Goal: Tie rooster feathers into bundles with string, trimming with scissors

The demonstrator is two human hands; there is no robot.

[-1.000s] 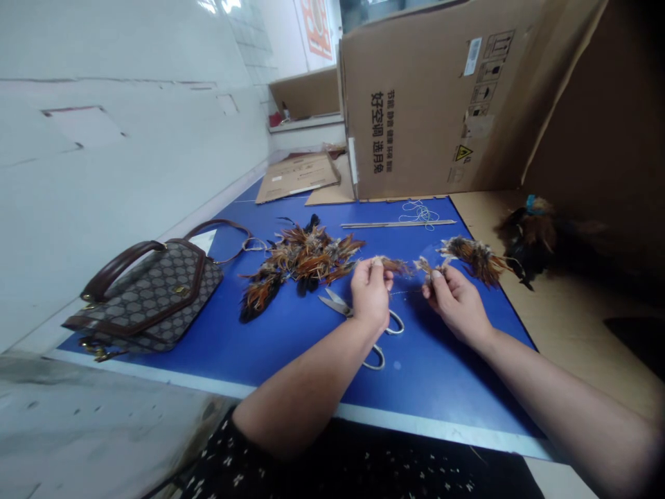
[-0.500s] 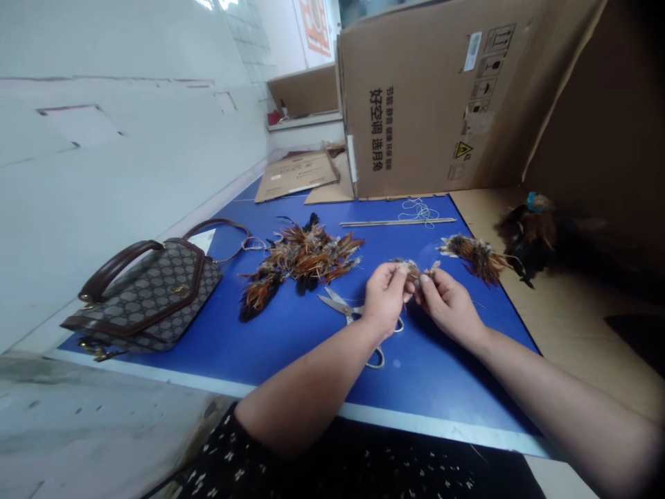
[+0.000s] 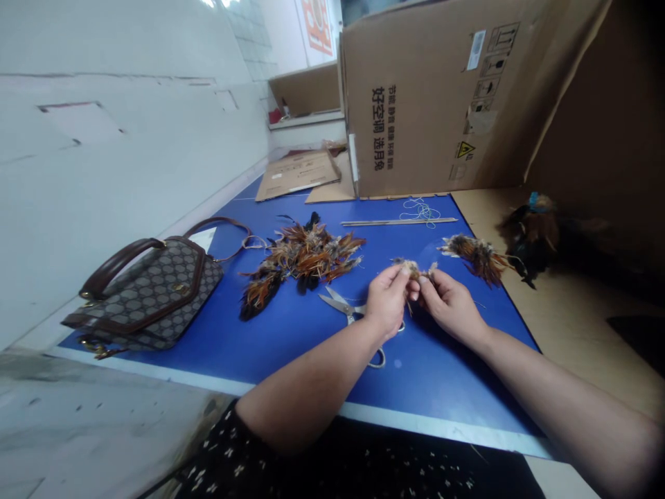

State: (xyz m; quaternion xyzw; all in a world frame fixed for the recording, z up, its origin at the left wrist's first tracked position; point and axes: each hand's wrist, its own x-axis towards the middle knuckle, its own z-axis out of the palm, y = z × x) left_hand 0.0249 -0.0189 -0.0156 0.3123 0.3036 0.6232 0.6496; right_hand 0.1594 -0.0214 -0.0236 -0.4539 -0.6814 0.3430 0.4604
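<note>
My left hand (image 3: 388,294) pinches a small tuft of brownish feathers (image 3: 410,266) between thumb and fingers. Close beside it, my right hand (image 3: 447,299) is closed on the other end of the same tuft, fingertips nearly touching those of the left. The fingers hide much of what they hold. Under and beside my left wrist lies a pair of scissors (image 3: 340,303) with the blades apart. A pile of brown and black feathers (image 3: 306,253) rests to the left, and a smaller feather bunch (image 3: 475,255) lies right of my hands.
A patterned handbag (image 3: 150,291) stands at the table's left. Thin sticks (image 3: 397,222) and tangled thread (image 3: 420,210) lie further back, before a large cardboard box (image 3: 426,104). Flattened cardboard (image 3: 296,173) is behind the pile. Dark feathers (image 3: 533,235) sit on cardboard at the right.
Both hands stay in almost the same place, still gripping the feather tuft, with only slight finger movement. The view has shifted a little; nothing else has visibly moved.
</note>
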